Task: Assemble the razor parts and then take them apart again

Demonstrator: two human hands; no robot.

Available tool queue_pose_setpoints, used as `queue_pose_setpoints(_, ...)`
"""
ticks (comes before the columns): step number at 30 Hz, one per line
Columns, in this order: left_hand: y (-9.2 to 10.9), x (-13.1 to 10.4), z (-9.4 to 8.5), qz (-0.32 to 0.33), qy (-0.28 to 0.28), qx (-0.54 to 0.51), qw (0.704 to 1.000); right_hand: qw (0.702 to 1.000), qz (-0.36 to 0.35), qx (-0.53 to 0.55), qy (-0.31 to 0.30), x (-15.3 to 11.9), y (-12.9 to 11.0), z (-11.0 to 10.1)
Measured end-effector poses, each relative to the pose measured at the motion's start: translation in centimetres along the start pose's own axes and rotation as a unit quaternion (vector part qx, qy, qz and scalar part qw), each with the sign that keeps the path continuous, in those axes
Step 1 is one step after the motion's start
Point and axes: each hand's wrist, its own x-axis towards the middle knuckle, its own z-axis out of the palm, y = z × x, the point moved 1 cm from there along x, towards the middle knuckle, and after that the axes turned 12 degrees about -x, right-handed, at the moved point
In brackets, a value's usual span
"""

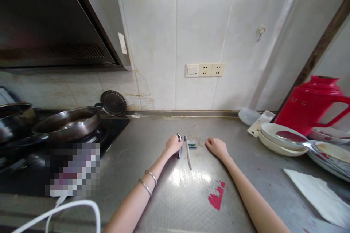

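Metallic tool (179, 153) mid-counter, left of the pale stick (188, 154) and teal pieces (192, 146). Step looks like gripping it; next move probably calls for a steady hold. Left hand (172, 145) curled closed, apparently round it. Right hand (217, 147) loosely fisted on counter (153, 131), nothing visible inside.

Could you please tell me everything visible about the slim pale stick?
The slim pale stick is whitish, gently curved and plastic-looking, with a dark tip at its far end, too small to make out in detail. It lies on the metal counter, running front to back, between the left hand and a small teal item it may touch. Neither hand grips it.
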Motion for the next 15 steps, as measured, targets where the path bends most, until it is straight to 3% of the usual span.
queue_pose_setpoints(4,-0.7,0.1,-0.9,-0.069,-0.046,-0.244,0.966,1.0,0.005,0.004,-0.002,-0.1,0.0,-0.1)
queue_pose_setpoints(7,-1.0,-0.2,-1.6,-0.1,-0.032,-0.375,0.921,1.0,0.008,0.005,-0.004,-0.1,0.0,-0.2)
queue_pose_setpoints(15,-1.4,-0.9,-1.9,-0.13,0.014,-0.456,0.88,1.0,0.011,0.008,0.004,-0.3,-0.1,-0.4)
